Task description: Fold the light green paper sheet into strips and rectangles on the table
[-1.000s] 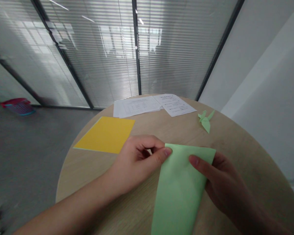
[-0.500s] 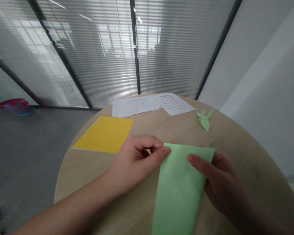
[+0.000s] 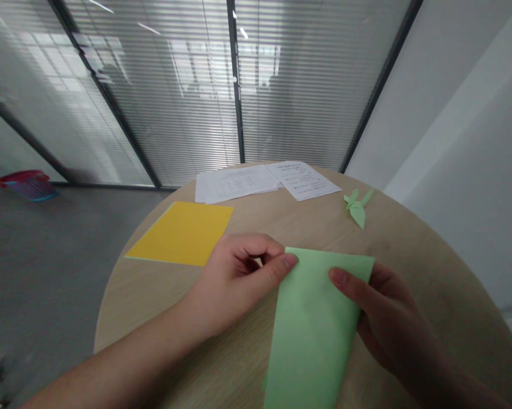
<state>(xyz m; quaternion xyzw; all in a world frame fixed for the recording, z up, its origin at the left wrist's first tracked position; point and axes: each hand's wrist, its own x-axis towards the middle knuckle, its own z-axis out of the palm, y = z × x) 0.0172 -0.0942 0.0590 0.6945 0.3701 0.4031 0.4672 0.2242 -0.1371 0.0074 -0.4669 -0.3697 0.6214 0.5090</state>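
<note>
A light green sheet of paper, shaped as a long strip, is held up over the table in front of me; its lower end runs out of view. My left hand pinches its top left corner between thumb and index finger. On the right edge, near the top, my right hand grips the paper, thumb on the front face and the other fingers hidden behind. A folded green paper crane lies on the table beyond my right hand.
Yellow paper with a thin green edge under it lies left on the round wooden table. Printed white sheets sit at the far edge. A red and blue basket stands on the floor. Behind are glass panels with blinds.
Almost nothing differs. Both hands keep their hold on the green paper, and a sliver of another edge now shows at its lower left.
</note>
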